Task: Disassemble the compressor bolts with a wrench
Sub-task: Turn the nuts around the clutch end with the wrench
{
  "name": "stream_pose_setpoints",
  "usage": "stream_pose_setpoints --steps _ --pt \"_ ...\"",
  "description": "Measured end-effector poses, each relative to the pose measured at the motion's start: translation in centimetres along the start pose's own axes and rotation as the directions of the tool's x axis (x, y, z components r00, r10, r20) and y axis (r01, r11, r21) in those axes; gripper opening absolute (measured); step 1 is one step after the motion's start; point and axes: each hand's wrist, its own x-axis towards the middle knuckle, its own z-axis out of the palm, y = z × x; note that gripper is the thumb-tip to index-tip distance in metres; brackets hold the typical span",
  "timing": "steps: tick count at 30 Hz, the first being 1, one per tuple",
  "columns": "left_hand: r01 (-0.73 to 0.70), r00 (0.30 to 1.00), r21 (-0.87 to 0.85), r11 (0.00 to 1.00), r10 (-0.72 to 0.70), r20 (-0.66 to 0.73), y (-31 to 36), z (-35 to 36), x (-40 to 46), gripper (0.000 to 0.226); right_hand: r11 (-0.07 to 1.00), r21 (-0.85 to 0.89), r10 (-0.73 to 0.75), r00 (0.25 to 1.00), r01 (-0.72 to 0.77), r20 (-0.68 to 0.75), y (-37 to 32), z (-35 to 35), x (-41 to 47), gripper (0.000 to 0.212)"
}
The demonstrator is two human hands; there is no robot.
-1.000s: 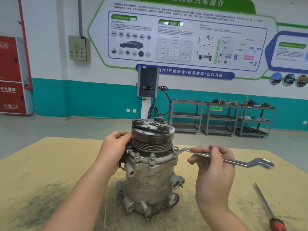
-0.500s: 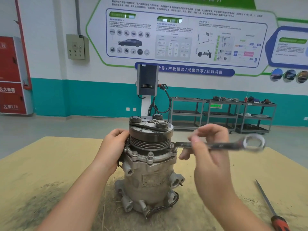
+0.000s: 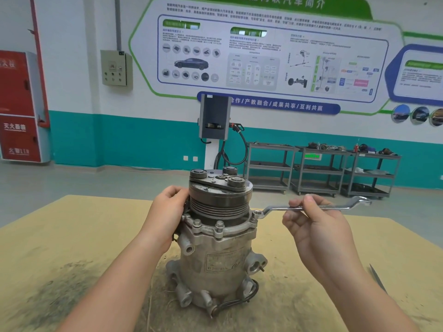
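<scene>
A grey metal compressor (image 3: pixel 217 255) stands upright on the yellow table (image 3: pixel 72 236), pulley end up. Several bolts (image 3: pixel 219 224) ring its flange. My left hand (image 3: pixel 167 212) grips the compressor's left side just under the pulley. My right hand (image 3: pixel 311 226) pinches the shaft of a chrome ring wrench (image 3: pixel 335 207) between thumb and fingers. The wrench lies roughly level, and its near ring end (image 3: pixel 257 213) sits at the bolt on the flange's right side. Its far ring end points right.
A screwdriver's blade (image 3: pixel 377 276) lies on the table at the right edge. Dark grime marks the table at the lower left. Beyond the table are a charging post (image 3: pixel 213 121) and grey shelf carts (image 3: pixel 321 168) along the wall.
The wrench has been turned over and reseated, its ring end back on the right-side flange bolt. My right hand shifted along the shaft. My left hand kept its grip on the compressor.
</scene>
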Motion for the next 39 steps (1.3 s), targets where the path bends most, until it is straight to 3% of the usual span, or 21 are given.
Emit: stream_pose_setpoints --steps 9,15,19,26,31,36,39 --pt "0.021 1.0 -0.01 1.0 -0.021 0.012 0.2 0.0 -0.2 0.019 0.99 0.072 0.117 0.993 -0.119 0.029 0.4 -0.2 -0.2 0.016" --pt "0.012 1.0 0.001 1.0 -0.012 -0.002 0.2 0.0 -0.1 0.018 0.974 0.216 0.065 0.998 -0.064 -0.001 0.3 -0.2 -0.1 0.017" --pt "0.006 1.0 -0.005 1.0 -0.006 0.003 0.4 0.0 -0.3 0.024 0.994 0.112 -0.007 1.0 0.006 0.001 0.3 -0.3 0.0 0.016" --pt "0.005 1.0 0.024 1.0 -0.005 0.007 0.3 0.1 -0.2 0.019 0.99 0.082 0.112 0.994 -0.112 0.003 0.0 -0.3 0.4 0.018" --pt "-0.019 1.0 0.033 0.999 0.019 -0.023 0.1 0.2 0.0 0.014 0.998 -0.029 -0.061 0.998 0.061 -0.001 0.7 -0.1 0.1 0.019" --pt "-0.035 0.999 0.038 0.999 0.036 -0.038 0.1 0.2 -0.3 0.02 0.991 -0.039 0.132 0.991 -0.131 0.011 -0.2 -0.4 0.6 0.028" --pt "-0.024 0.999 0.035 0.999 0.025 -0.037 0.3 0.3 -0.6 0.022 0.992 -0.093 0.091 0.995 -0.087 0.031 -0.3 -0.4 0.9 0.026"
